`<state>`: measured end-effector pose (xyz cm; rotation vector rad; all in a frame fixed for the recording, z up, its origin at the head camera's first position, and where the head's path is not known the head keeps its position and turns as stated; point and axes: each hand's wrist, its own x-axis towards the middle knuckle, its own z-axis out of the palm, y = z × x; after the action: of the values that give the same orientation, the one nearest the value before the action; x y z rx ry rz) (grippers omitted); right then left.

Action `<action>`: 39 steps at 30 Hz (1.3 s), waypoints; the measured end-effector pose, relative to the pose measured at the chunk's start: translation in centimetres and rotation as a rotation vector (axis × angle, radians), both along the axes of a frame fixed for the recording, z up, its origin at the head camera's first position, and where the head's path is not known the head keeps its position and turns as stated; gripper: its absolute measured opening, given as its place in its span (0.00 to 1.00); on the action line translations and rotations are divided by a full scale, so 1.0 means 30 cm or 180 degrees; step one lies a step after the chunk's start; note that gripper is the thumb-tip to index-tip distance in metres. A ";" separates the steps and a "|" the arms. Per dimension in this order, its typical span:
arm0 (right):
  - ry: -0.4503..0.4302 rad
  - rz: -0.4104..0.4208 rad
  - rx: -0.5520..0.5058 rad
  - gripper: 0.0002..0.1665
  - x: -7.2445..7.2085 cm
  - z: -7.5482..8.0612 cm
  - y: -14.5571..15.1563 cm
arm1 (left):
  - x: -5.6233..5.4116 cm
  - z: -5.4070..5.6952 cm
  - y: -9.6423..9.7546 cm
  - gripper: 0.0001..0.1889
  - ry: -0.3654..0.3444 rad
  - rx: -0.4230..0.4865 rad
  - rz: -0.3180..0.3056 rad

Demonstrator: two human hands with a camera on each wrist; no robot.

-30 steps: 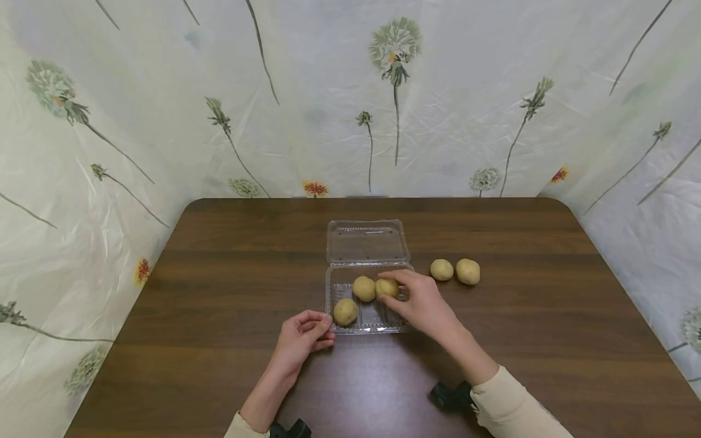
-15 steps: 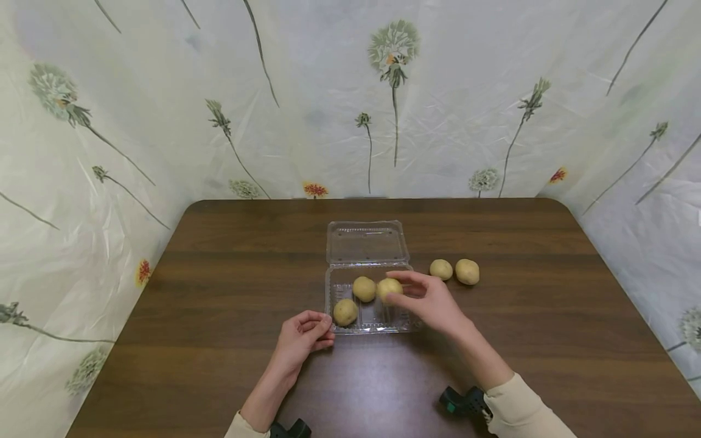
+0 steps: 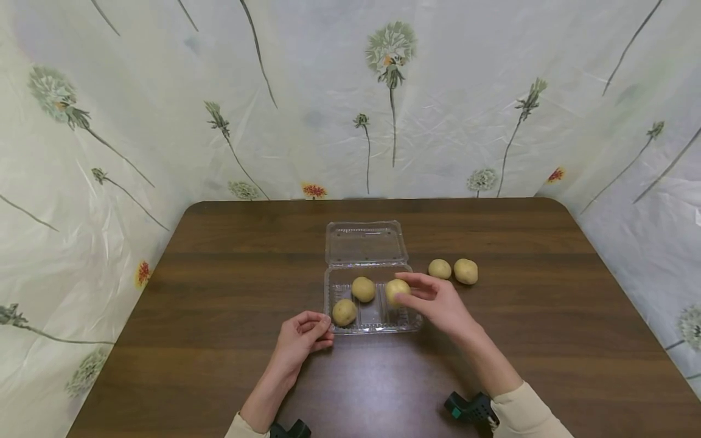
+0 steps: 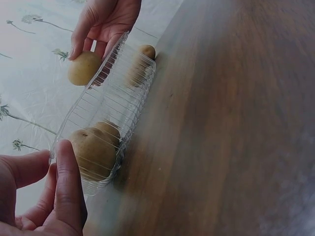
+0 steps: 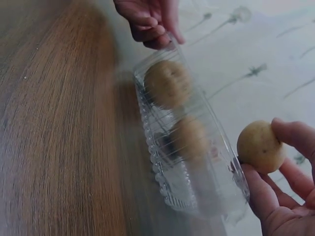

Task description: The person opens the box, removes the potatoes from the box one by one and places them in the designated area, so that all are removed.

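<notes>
A clear plastic clamshell box point(image 3: 372, 328) lies with its lid point(image 3: 366, 242) folded back on the table. Inside sit two potatoes: one at the front left point(image 3: 344, 312), another behind it near the middle point(image 3: 363, 289). My left hand point(image 3: 300, 338) pinches the box's front left corner between thumb and fingers, as the left wrist view shows. My right hand point(image 3: 439, 303) holds a third potato point(image 5: 262, 146) by thumb and fingertips. This potato is above the right part of the box, higher than the rim in both wrist views.
Two more potatoes, a smaller one point(image 3: 440, 269) and a larger one point(image 3: 466, 272), lie side by side on the brown wooden table point(image 3: 219, 267), right of the box. A flower-printed sheet point(image 3: 306, 97) hangs behind the table. Each wrist carries a dark strapped device point(image 3: 470, 407).
My right hand has moved to the right with its potato, away from the middle potato it was beside. The left hand has stayed at the box corner.
</notes>
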<state>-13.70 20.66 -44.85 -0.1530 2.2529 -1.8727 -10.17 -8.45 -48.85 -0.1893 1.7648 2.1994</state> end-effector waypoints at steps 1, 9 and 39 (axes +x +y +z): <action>-0.0011 -0.0010 -0.0028 0.34 0.002 0.000 0.004 | 0.000 0.000 0.000 0.14 -0.0002 0.0000 0.0002; 0.0045 -0.0093 0.0054 0.33 0.008 0.001 0.048 | 0.001 0.004 -0.001 0.14 -0.0026 -0.0012 0.0021; -0.0004 -0.0535 0.0309 0.35 0.040 -0.032 0.173 | 0.000 -0.002 0.000 0.15 -0.0027 -0.0002 0.0002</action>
<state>-12.48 25.85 -45.80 0.0544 2.4175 -1.8349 -10.19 -8.46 -48.91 -0.1991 1.7613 2.1955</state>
